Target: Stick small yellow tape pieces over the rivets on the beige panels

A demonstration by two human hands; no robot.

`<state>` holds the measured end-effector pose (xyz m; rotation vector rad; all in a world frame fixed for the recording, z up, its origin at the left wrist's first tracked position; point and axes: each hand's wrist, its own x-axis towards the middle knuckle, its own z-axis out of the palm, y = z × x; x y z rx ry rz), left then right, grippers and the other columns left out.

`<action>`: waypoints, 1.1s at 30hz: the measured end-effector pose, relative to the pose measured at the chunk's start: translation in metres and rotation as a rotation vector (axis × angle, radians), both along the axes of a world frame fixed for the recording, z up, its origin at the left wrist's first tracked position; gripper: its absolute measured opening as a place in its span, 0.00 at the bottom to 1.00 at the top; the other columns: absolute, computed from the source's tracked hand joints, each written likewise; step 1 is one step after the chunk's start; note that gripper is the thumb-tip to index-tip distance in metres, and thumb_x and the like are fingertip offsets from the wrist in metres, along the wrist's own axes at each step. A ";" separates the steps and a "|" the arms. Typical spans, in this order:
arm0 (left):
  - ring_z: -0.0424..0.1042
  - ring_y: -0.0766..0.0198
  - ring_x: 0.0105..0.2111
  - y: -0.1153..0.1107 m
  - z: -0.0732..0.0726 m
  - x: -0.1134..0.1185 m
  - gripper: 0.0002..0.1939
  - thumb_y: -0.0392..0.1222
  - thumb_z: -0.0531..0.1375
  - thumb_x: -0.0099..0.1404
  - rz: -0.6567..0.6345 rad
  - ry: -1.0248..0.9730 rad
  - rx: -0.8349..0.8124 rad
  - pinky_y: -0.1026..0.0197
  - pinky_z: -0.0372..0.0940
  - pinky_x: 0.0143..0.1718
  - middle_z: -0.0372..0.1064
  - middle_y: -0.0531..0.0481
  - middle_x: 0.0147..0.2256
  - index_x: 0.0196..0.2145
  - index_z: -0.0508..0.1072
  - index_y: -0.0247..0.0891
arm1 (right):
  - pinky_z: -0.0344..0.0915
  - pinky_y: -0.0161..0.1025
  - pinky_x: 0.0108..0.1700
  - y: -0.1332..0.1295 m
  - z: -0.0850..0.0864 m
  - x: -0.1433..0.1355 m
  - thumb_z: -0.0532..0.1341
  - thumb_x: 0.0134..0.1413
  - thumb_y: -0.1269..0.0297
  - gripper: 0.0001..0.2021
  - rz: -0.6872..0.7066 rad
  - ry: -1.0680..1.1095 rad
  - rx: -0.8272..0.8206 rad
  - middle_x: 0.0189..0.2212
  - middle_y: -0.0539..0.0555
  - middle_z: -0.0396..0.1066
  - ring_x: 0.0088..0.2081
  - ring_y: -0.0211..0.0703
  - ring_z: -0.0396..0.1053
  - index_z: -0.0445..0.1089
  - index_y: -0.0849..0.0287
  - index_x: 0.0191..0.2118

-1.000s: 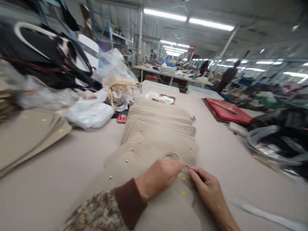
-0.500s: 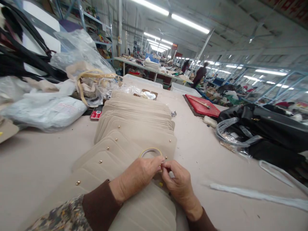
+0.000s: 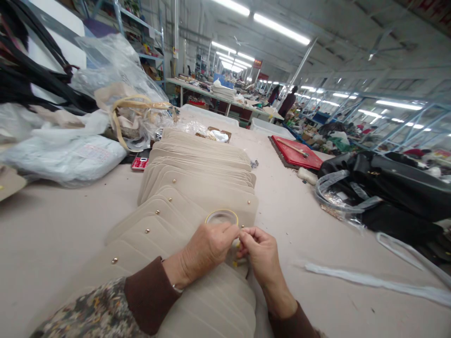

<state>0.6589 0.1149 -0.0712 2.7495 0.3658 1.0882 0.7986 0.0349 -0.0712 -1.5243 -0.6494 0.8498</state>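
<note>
My left hand [image 3: 211, 244] is closed on a roll of yellow-edged tape [image 3: 221, 212], whose ring stands up behind the knuckles. Fingertips of my right hand [image 3: 261, 249] are pinched together right beside it, on something too small to make out. Both hands hover over a long fanned row of overlapping beige panels [image 3: 207, 188], several with small gold studs [image 3: 147, 231]. Below the right fingers a bit of yellow [image 3: 235, 264] shows on a panel.
Plastic-wrapped bundles [image 3: 66, 157] and a red-and-white phone-like item [image 3: 140, 163] lie left. At right are a red pad [image 3: 299, 152] with a stick on it, black bags [image 3: 384, 188] and a white strip [image 3: 373, 283]. People [image 3: 288, 102] stand far back.
My right hand has turned, its fingers now more upright beside the left. More yellow shows below them. The whole view has shifted slightly.
</note>
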 end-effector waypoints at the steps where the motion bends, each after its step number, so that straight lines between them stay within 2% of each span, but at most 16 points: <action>1: 0.64 0.64 0.22 0.000 -0.001 0.000 0.12 0.34 0.47 0.71 0.004 0.008 0.002 0.62 0.55 0.23 0.64 0.53 0.24 0.30 0.64 0.38 | 0.63 0.31 0.17 0.001 -0.002 0.005 0.69 0.39 0.53 0.16 -0.035 0.021 -0.014 0.13 0.46 0.68 0.14 0.35 0.64 0.71 0.62 0.26; 4: 0.66 0.63 0.26 0.004 -0.002 0.000 0.09 0.32 0.49 0.70 0.069 0.118 -0.012 0.62 0.59 0.27 0.66 0.52 0.27 0.33 0.65 0.37 | 0.64 0.31 0.19 0.000 -0.007 0.022 0.71 0.36 0.52 0.18 -0.073 0.015 -0.062 0.15 0.46 0.69 0.15 0.34 0.65 0.72 0.62 0.26; 8: 0.68 0.57 0.34 0.016 0.000 0.003 0.06 0.32 0.53 0.69 0.200 0.411 0.002 0.58 0.63 0.34 0.70 0.48 0.33 0.33 0.67 0.37 | 0.65 0.31 0.22 -0.005 -0.013 0.036 0.69 0.40 0.50 0.19 0.008 -0.104 -0.082 0.18 0.49 0.71 0.18 0.34 0.66 0.75 0.63 0.29; 11: 0.68 0.55 0.37 0.019 0.001 0.006 0.03 0.34 0.55 0.68 0.193 0.522 -0.007 0.56 0.63 0.36 0.70 0.47 0.35 0.34 0.67 0.37 | 0.64 0.31 0.23 -0.006 -0.016 0.036 0.67 0.44 0.49 0.18 0.044 -0.191 -0.093 0.19 0.49 0.70 0.19 0.33 0.64 0.75 0.63 0.30; 16: 0.67 0.56 0.35 0.013 0.003 0.005 0.03 0.34 0.55 0.68 0.177 0.566 -0.060 0.56 0.62 0.36 0.70 0.47 0.36 0.35 0.68 0.37 | 0.60 0.33 0.23 -0.006 -0.015 0.033 0.63 0.49 0.51 0.16 0.120 -0.398 -0.164 0.18 0.49 0.69 0.20 0.36 0.63 0.76 0.62 0.31; 23: 0.66 0.56 0.37 0.013 0.001 0.004 0.04 0.34 0.54 0.69 0.159 0.559 -0.082 0.55 0.61 0.37 0.69 0.47 0.36 0.36 0.68 0.37 | 0.63 0.37 0.33 -0.004 -0.008 0.028 0.59 0.53 0.57 0.12 0.204 -0.766 -0.202 0.26 0.54 0.77 0.28 0.43 0.72 0.76 0.59 0.29; 28: 0.66 0.55 0.37 0.014 0.001 0.004 0.05 0.35 0.53 0.70 0.159 0.572 -0.090 0.55 0.61 0.36 0.69 0.47 0.37 0.36 0.67 0.37 | 0.64 0.37 0.35 0.000 -0.012 0.026 0.56 0.55 0.61 0.11 0.237 -0.938 -0.199 0.28 0.54 0.77 0.29 0.44 0.73 0.75 0.57 0.31; 31: 0.66 0.56 0.37 0.014 0.001 0.003 0.04 0.34 0.54 0.69 0.161 0.572 -0.077 0.54 0.61 0.36 0.69 0.48 0.37 0.36 0.67 0.37 | 0.63 0.37 0.33 0.000 -0.012 0.027 0.58 0.54 0.61 0.12 0.165 -0.979 -0.222 0.23 0.51 0.75 0.25 0.44 0.71 0.73 0.58 0.42; 33: 0.66 0.56 0.37 0.014 0.001 0.002 0.04 0.34 0.54 0.69 0.160 0.564 -0.067 0.54 0.60 0.36 0.69 0.48 0.37 0.36 0.67 0.37 | 0.62 0.37 0.29 -0.004 -0.012 0.028 0.60 0.53 0.58 0.15 0.092 -0.931 -0.242 0.19 0.48 0.72 0.22 0.43 0.69 0.71 0.59 0.44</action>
